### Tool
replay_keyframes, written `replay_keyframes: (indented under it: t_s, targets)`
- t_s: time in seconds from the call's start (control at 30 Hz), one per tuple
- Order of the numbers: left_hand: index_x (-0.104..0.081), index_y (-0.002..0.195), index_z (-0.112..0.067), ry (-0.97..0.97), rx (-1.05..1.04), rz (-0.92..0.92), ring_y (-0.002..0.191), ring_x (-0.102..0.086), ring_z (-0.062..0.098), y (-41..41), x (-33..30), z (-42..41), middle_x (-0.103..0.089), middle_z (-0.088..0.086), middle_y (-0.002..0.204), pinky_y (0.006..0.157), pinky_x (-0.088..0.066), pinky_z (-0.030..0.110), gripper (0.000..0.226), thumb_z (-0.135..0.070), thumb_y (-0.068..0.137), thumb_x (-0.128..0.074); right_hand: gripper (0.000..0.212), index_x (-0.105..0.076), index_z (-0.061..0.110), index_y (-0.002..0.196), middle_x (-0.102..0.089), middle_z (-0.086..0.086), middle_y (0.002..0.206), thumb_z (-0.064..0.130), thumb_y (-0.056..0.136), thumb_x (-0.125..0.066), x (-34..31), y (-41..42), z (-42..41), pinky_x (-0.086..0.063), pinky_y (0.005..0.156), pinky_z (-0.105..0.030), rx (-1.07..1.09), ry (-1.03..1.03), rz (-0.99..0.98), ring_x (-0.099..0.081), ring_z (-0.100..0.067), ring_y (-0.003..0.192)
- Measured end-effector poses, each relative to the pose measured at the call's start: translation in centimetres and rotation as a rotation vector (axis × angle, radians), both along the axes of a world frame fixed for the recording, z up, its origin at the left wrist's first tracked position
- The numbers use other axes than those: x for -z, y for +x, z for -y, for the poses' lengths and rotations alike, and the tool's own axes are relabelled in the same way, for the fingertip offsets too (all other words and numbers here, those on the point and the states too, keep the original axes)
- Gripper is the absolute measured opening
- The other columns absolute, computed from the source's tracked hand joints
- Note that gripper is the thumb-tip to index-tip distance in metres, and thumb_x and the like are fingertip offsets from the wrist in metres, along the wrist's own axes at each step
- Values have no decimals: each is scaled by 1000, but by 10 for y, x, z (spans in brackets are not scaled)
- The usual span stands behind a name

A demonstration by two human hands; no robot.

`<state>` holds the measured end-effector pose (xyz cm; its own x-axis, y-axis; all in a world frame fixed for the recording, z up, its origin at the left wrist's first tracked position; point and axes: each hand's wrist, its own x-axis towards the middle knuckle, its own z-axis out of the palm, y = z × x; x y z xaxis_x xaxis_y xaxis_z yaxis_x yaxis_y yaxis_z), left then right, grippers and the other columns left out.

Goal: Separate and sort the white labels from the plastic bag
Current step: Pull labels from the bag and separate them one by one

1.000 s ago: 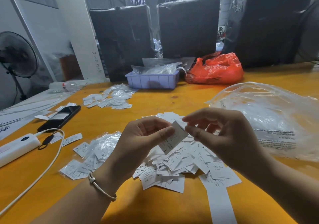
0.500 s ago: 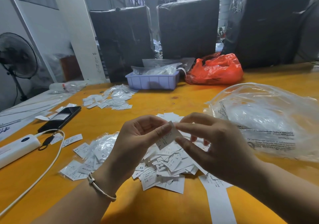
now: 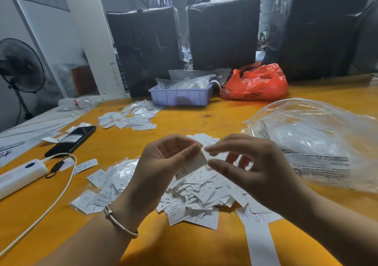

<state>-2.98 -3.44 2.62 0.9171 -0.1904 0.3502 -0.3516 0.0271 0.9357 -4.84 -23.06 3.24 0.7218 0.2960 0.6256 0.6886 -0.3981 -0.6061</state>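
Left hand (image 3: 163, 169) pinches a white label (image 3: 192, 164) above the pile (image 3: 196, 198); right hand (image 3: 251, 169) pinches its right edge.

Your forearms are bare, no sleeves in view. On your left wrist, at about 7 o'clock in the picture, you wear a thin pale bangle (image 3: 120, 222) with a small bead-like knot. Your right hand (image 3: 255, 169) wears no rings or glove.

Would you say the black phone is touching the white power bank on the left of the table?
Apart. In the head view, bare orange tabletop shows between the black phone and the white power bank.
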Motion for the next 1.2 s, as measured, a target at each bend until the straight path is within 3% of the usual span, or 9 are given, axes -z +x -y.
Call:
replay_keyframes:
  t_s: [0.1, 0.23, 0.33, 0.43, 0.6, 0.9, 0.97, 1.07, 1.2]
  targets:
    - [-77, 80, -25, 0, 54, -21, 78, -65, 7, 0, 0, 0, -72, -2, 82, 63, -50, 17, 15, -36, 70, -76, 33, -72, 23, 96, -72, 11, 85, 41, 69, -76, 2, 3, 1, -53, 55, -24, -42, 78, -180, -66, -10, 65]
    - [-72, 80, -23, 44, 124, -49, 78, -62, 9, 0, 0, 0, -68, 0, 81, 67, -50, 20, 9, -30, 77, -75, 10, -73, 11, 77, -70, 2, 63, 19, 75, -79, 4, 6, -1, -43, 49, -13, -98, 113, -301, -62, -3, 53]
    - [-68, 78, -18, 73, 113, -61, 84, -60, 17, 1, 1, -2, -66, 6, 83, 72, -47, 27, 15, -32, 77, -73, 7, -71, 8, 75, -69, -5, 64, 13, 80, -73, 4, 10, 3, -43, 49, -19, -92, 185, -339, -63, -7, 56]
    - [-67, 73, -20, 144, 73, -45, 78, -60, 13, 3, 3, -1, -68, 6, 78, 67, -46, 21, 11, -27, 80, -67, 10, -67, 4, 75, -68, -6, 67, 7, 85, -66, 3, 13, 5, -43, 49, -19, -90, 263, -379, -58, -6, 58]
    - [-68, 75, -16, 144, 30, -33, 73, -61, 12, 4, 4, -2, -68, 4, 73, 67, -47, 22, 12, -26, 82, -66, 28, -67, 9, 74, -69, -4, 70, 35, 73, -75, 4, 9, 2, -45, 56, -26, -95, 152, -338, -59, -11, 61]
    - [-69, 78, -11, 70, -216, 71, 66, -61, 10, 8, 4, -6, -69, 1, 72, 60, -48, 19, 14, -16, 91, -66, 24, -76, 12, 75, -72, -7, 69, 32, 78, -63, 5, 14, 3, -43, 53, -22, -155, 272, -457, -58, -8, 59]
    - [-70, 84, -10, 61, -249, 81, 68, -62, 11, 9, 3, -10, -71, 1, 76, 61, -48, 21, 20, -27, 92, -63, 23, -76, 15, 71, -72, -4, 68, 34, 75, -65, 4, 14, 5, -44, 52, -18, -170, 277, -475, -59, -4, 57]
    - [-73, 94, -13, 148, -98, 39, 71, -62, 6, 6, 2, -9, -72, -1, 82, 61, -47, 17, 40, -51, 84, -65, 23, -73, 11, 69, -71, -4, 66, 35, 70, -71, 4, 13, 4, -44, 51, -17, -171, 265, -478, -59, -5, 57]
    - [-76, 86, -13, 239, 33, 105, 75, -66, 6, 1, 2, -1, -74, 1, 82, 64, -49, 14, 18, -30, 83, -74, 31, -70, 6, 69, -71, -8, 65, 37, 67, -74, 7, 13, 1, -44, 50, -17, -163, 250, -428, -62, -12, 57]
